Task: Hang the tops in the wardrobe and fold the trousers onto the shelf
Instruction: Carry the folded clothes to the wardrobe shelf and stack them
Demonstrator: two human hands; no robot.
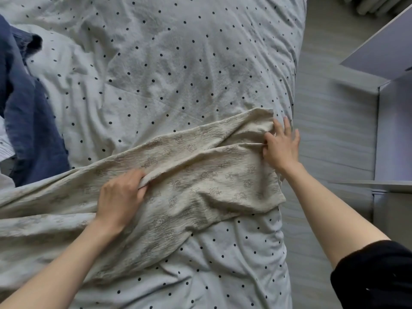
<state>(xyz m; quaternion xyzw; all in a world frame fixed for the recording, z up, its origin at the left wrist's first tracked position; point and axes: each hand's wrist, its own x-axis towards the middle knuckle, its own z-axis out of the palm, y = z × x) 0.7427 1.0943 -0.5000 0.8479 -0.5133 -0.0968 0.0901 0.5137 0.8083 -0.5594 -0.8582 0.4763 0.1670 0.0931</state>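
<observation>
While the cream printed trousers [196, 175] lie spread crosswise over the polka-dot duvet [178, 63], both hands are on them. Far left: a dark blue garment [29, 112] crumpled on the duvet, running off the left edge, with a bit of white striped fabric [5, 143] showing beside it; neither touches the trousers as far as I can see. Trousers: pale beige/cream, crinkled texture, faint line-drawn motifs scattered all over, too small to identify. Fabric runs from the lower left edge of view across to the right side of the bed, one layer lapped over the other with a diagonal fold line through the middle; the right end sits close to the bed's edge. Left hand [120, 195]: fingers curled under a raised ridge of the fabric near mid-length, pinching it, knuckles up. Right hand [281, 146]: at the right end of the trousers, thumb and at least one finger nipping the fabric's folded edge, the other fingers spread and extended toward the duvet edge. Right arm carries a black sleeve [374, 275] pushed up above the elbow; left forearm bare. Right of the bed: grey wood-grain floor [330, 130], then a pale lilac wardrobe [394, 130] at the frame's right edge with an open door or panel above and a shelf edge visible lower down. Trousers are entirely on the bed, well apart from the wardrobe.
</observation>
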